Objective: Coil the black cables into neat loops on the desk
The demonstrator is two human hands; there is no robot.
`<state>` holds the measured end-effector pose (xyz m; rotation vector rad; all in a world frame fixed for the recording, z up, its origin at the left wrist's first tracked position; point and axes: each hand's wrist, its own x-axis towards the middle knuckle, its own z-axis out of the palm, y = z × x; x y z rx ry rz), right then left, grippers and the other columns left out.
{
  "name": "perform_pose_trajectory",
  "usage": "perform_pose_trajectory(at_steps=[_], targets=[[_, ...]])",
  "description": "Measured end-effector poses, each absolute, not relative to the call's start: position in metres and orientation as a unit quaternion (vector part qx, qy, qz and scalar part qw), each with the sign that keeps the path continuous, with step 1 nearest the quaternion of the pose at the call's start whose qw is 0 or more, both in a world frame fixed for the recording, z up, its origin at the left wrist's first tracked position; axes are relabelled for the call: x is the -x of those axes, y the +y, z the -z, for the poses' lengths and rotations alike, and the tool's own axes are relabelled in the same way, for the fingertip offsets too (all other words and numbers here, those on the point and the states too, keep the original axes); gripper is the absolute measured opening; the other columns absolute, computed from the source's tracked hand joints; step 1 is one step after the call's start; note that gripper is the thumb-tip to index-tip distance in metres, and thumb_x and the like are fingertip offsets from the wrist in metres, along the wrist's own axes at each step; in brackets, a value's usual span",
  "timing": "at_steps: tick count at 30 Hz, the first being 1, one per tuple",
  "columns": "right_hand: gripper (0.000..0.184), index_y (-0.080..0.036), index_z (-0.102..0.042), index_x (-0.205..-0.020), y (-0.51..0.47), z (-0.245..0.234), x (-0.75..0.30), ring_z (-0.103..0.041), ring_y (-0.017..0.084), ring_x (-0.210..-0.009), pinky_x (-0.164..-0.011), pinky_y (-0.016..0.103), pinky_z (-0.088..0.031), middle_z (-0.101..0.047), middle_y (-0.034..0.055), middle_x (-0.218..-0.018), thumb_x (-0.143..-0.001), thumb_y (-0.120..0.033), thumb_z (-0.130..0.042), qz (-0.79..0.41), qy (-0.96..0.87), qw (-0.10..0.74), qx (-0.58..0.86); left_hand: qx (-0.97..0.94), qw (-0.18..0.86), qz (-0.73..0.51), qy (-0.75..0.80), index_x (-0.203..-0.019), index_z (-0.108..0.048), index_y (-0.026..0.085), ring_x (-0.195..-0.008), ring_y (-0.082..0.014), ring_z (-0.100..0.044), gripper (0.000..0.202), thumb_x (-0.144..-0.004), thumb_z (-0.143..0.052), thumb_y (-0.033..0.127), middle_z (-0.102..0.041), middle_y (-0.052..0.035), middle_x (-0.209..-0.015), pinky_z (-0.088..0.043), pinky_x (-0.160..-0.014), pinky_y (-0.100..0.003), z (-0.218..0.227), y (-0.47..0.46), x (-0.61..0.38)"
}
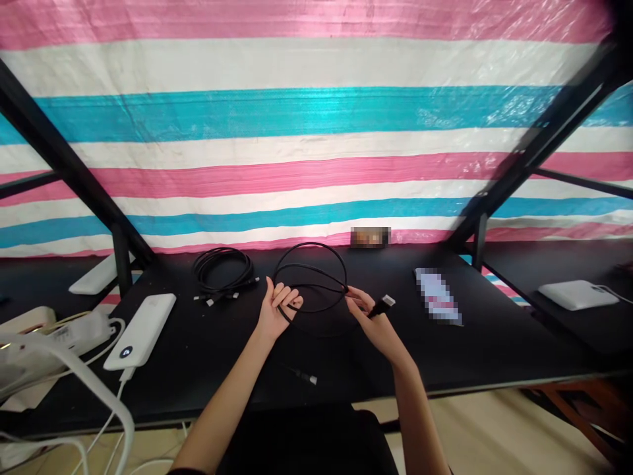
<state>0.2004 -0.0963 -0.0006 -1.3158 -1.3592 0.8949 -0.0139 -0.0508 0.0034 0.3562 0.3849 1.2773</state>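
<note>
A black cable [316,244] hangs in loose loops between my two hands above the black table. My left hand [277,307] is closed, its fingers wrapped round the left side of the loops. On the right side, my right hand [368,313] pinches the cable between thumb and fingers. One cable end, a black plug with a metal tip [383,305], sticks out over the back of my right hand. Another plug [309,378] lies on the table below my hands; I cannot tell whether it belongs to the held cable.
Left of my hands lies a coiled black cable [222,270] with several plugs. A white power bank [141,333] and a white power strip [74,340] are further left. A phone [438,295] lies on the right. Another white power bank [576,295] sits beyond the black frame [539,148].
</note>
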Motion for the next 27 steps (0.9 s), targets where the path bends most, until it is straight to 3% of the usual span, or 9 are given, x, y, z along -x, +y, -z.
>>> perform_pose_trajectory(at_steps=[5, 11, 14, 17, 19, 22, 24, 27], targets=[[0.033, -0.019, -0.061, -0.092, -0.102, -0.019, -0.192, -0.059, 0.023, -0.094, -0.078, 0.035, -0.049, -0.063, 0.0094, -0.099, -0.077, -0.049, -0.058, -0.338, -0.578, 0.506, 0.544, -0.153, 0.778, -0.587, 0.165, -0.051, -0.022, 0.02, -0.046, -0.0096, -0.025, 0.051, -0.089, -0.045, 0.044, -0.017, 0.0052, -0.041, -0.034, -0.057, -0.027, -0.004, -0.05, 0.013], [0.032, -0.02, -0.054, -0.07, -0.107, -0.036, -0.185, -0.059, 0.019, -0.074, -0.072, 0.031, -0.047, -0.06, 0.0032, -0.069, -0.087, -0.047, -0.046, -0.344, -0.618, 0.473, 0.524, -0.171, 0.81, -0.54, 0.154, -0.056, -0.032, 0.02, -0.045, -0.0091, -0.027, 0.042, -0.09, -0.045, 0.04, -0.015, 0.0066, -0.043, -0.034, -0.056, -0.026, -0.008, -0.047, 0.017], [0.035, -0.021, -0.049, -0.067, -0.105, -0.037, -0.184, -0.06, 0.018, -0.064, -0.065, 0.03, -0.048, -0.054, 0.0004, -0.059, -0.085, -0.051, -0.047, -0.34, -0.586, 0.513, 0.526, -0.202, 0.812, -0.516, 0.182, -0.062, -0.043, 0.019, -0.048, -0.0102, -0.034, 0.035, -0.087, -0.048, 0.045, -0.019, 0.0066, -0.044, -0.036, -0.058, -0.026, -0.007, -0.046, 0.019], [0.035, -0.021, -0.047, -0.07, -0.105, -0.036, -0.184, -0.058, 0.015, -0.051, -0.056, 0.027, -0.048, -0.045, -0.0046, -0.051, -0.084, -0.054, -0.047, -0.327, -0.54, 0.558, 0.539, -0.266, 0.796, -0.504, 0.204, -0.081, -0.057, 0.018, -0.059, -0.0126, -0.048, 0.023, -0.083, -0.053, 0.041, -0.032, 0.0054, -0.046, -0.038, -0.065, -0.027, -0.004, -0.046, 0.018], [0.035, -0.021, -0.048, -0.074, -0.105, -0.036, -0.186, -0.056, 0.013, -0.046, -0.052, 0.025, -0.048, -0.044, -0.0058, -0.05, -0.084, -0.054, -0.046, -0.305, -0.514, 0.574, 0.56, -0.324, 0.769, -0.502, 0.227, -0.096, -0.061, 0.017, -0.069, -0.0142, -0.053, 0.026, -0.082, -0.055, 0.038, -0.047, 0.0023, -0.055, -0.038, -0.07, -0.027, -0.001, -0.047, 0.018], [0.037, -0.02, -0.048, -0.077, -0.106, -0.035, -0.19, -0.056, 0.012, -0.043, -0.05, 0.024, -0.048, -0.051, -0.0043, -0.054, -0.085, -0.056, -0.044, -0.275, -0.477, 0.591, 0.589, -0.383, 0.737, -0.488, 0.266, -0.112, -0.059, 0.015, -0.081, -0.0167, -0.057, 0.039, -0.081, -0.055, 0.038, -0.064, -0.0066, -0.085, -0.038, -0.072, -0.027, -0.002, -0.046, 0.019], [0.039, -0.02, -0.047, -0.077, -0.106, -0.034, -0.194, -0.055, 0.01, -0.041, -0.048, 0.023, -0.047, -0.058, -0.0017, -0.062, -0.084, -0.058, -0.042, -0.268, -0.455, 0.604, 0.597, -0.388, 0.732, -0.478, 0.29, -0.116, -0.058, 0.016, -0.087, -0.0183, -0.058, 0.042, -0.079, -0.055, 0.036, -0.064, -0.0102, -0.103, -0.039, -0.072, -0.027, -0.005, -0.045, 0.023], [0.042, -0.019, -0.045, -0.08, -0.105, -0.031, -0.2, -0.059, 0.011, -0.045, -0.044, 0.022, -0.045, -0.067, 0.005, -0.08, -0.083, -0.061, -0.042, -0.283, -0.428, 0.629, 0.584, -0.377, 0.711, -0.49, 0.335, -0.116, -0.059, 0.018, -0.091, -0.0197, -0.058, 0.042, -0.077, -0.054, 0.035, -0.062, -0.0105, -0.111, -0.04, -0.073, -0.027, -0.008, -0.041, 0.033]])
